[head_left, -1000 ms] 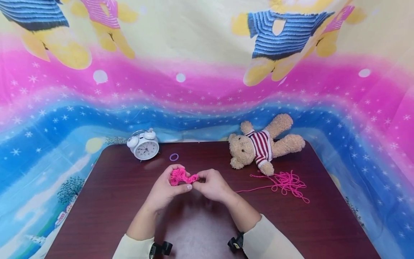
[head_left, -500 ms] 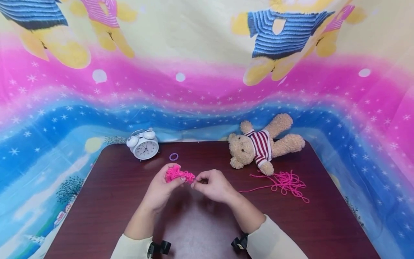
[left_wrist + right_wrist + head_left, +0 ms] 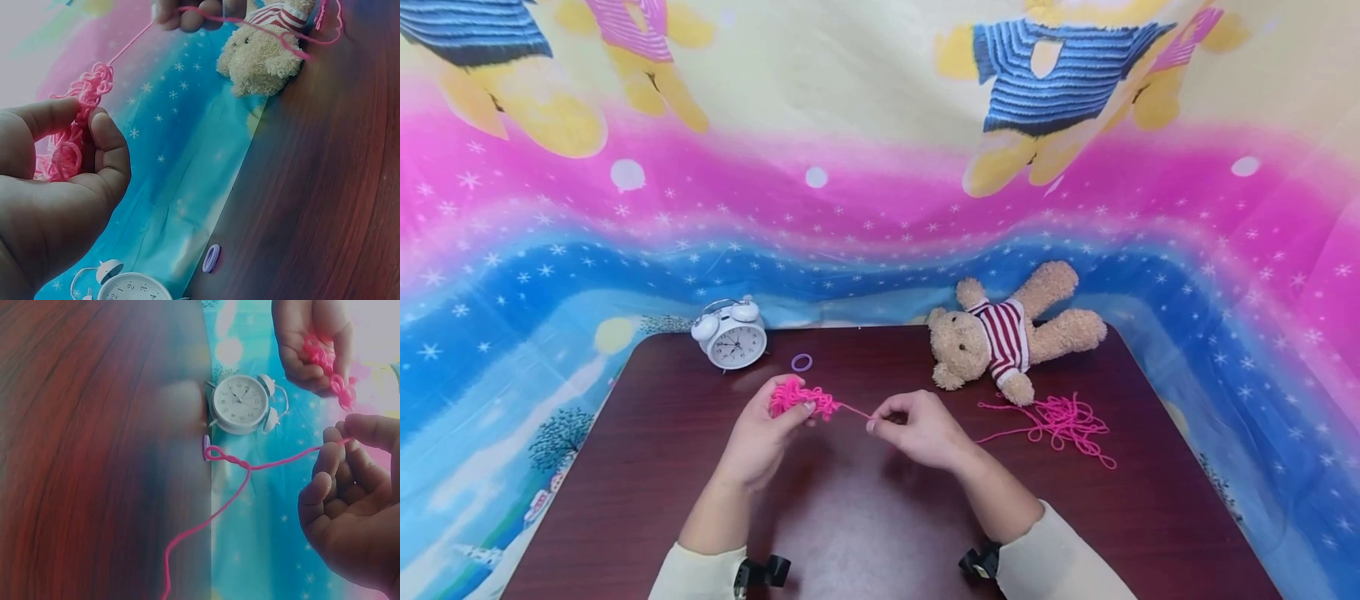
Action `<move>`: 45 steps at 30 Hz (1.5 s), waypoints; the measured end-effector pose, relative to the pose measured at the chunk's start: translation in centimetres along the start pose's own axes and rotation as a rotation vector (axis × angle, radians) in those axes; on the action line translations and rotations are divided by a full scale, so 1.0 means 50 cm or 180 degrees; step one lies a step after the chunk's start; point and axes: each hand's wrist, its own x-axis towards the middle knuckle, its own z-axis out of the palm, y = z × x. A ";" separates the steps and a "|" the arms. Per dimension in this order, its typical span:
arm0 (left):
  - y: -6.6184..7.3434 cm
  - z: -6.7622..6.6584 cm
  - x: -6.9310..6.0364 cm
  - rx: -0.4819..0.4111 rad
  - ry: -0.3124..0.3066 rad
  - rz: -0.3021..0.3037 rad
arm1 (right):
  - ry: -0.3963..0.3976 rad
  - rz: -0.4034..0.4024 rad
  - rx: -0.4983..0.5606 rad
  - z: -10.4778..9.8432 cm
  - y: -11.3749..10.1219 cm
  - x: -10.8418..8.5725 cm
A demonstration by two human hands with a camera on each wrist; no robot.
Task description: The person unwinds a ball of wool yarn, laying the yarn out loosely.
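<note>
My left hand grips a bunched piece of looped pink yarn, pinched between thumb and fingers; in the left wrist view the looped yarn pokes up past the fingertips. To its right, my right hand pinches the yarn strand that runs taut from the bunch. Beyond the right fingers, the strand hangs slack with a small twisted loop in the right wrist view. It leads toward a loose pink yarn tangle on the table's right side.
A white alarm clock stands at the table's back left, with a purple ring-shaped band beside it. At the back right lies a teddy bear in a striped shirt. The dark wooden table is bordered by a printed cloth.
The hands have moved apart, the right going right and the left slightly left. A straight length of strand now stretches between them, where the right fingers were at the bunch before.
</note>
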 end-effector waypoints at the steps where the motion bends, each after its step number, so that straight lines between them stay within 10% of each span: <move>1: 0.000 -0.002 0.000 -0.0018 0.0006 -0.0005 | 0.0012 0.0013 -0.0016 -0.004 0.002 -0.002; 45: 0.015 -0.077 -0.014 -0.0260 0.0183 0.0144 | 0.0264 0.0615 0.0026 -0.152 0.101 -0.099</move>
